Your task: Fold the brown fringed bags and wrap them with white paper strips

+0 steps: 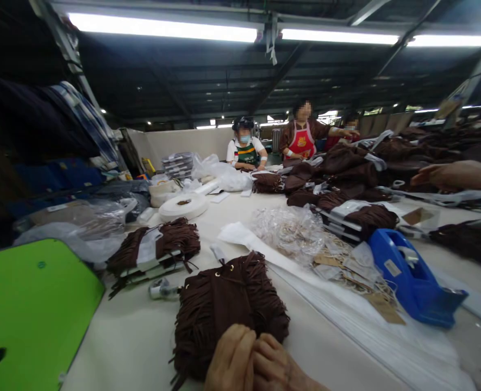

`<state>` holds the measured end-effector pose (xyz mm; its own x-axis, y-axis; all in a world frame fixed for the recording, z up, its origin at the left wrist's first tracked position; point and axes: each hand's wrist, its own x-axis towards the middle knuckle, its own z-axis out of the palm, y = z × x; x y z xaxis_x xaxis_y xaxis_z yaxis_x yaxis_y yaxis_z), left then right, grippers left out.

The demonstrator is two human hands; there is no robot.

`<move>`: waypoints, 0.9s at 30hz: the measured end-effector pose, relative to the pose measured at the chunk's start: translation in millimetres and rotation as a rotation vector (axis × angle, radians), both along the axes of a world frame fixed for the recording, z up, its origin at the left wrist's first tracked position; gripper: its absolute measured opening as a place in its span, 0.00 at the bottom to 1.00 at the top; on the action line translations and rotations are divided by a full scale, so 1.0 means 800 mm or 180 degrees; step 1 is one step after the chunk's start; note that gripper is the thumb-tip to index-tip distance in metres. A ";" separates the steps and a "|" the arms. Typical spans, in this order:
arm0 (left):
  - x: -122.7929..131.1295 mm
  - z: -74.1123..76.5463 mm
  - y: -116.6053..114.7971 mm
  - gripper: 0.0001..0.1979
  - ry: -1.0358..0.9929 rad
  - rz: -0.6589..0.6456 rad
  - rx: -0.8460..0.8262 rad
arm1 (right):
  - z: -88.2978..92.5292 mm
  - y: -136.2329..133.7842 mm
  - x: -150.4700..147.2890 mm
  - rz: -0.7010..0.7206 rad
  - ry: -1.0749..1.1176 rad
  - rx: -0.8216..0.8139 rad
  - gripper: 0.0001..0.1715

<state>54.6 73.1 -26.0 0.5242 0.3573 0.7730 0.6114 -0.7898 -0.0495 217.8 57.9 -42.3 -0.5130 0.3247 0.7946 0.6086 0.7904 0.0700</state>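
Observation:
A dark brown fringed bag [230, 304] with small metal eyelets lies folded on the pale table [118, 331] before me. At its near edge, my left hand [230, 355] is closed, knuckles up, overlapping the bag. Pressed against it, my right hand [275, 361] is closed as well, fingers curled inward. Whatever the fingertips pinch is hidden behind the fingers. A small clear plastic piece with a white end [162, 289] lies by the bag's left side. Farther left rests another fringed brown bundle [154, 247] with a white band around it.
A blue tape dispenser [411, 277], white sheeting [305, 293] and a plastic bag of corded tags [293, 228] lie rightward. A green board [36, 309] stands left; a white roll [183, 206] lies beyond. A co-worker's hand [456, 175] reaches in from the right. Two people work at the back.

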 end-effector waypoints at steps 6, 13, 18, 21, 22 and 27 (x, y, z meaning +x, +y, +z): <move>-0.008 -0.039 0.022 0.14 0.0456 0.0092 -0.0100 | 0.004 -0.034 0.047 -0.0671 0.1006 -0.0978 0.12; -0.014 -0.030 0.016 0.21 0.0584 -0.0101 -0.0263 | 0.006 0.009 0.100 -0.1431 0.2203 -0.2074 0.19; -0.011 -0.044 0.014 0.20 0.0289 0.0008 -0.0563 | 0.024 -0.006 0.092 -0.0671 0.0865 -0.1819 0.35; -0.011 -0.047 0.012 0.20 0.0283 0.0017 -0.0624 | 0.029 -0.009 0.081 -0.0380 0.0488 -0.1985 0.32; -0.011 -0.046 0.011 0.20 0.0301 0.0015 -0.0643 | 0.031 -0.004 0.080 -0.0319 0.0645 -0.2147 0.28; -0.010 -0.040 0.009 0.20 0.0346 0.0048 -0.0608 | 0.052 0.047 0.109 -0.0204 0.1583 -0.2720 0.15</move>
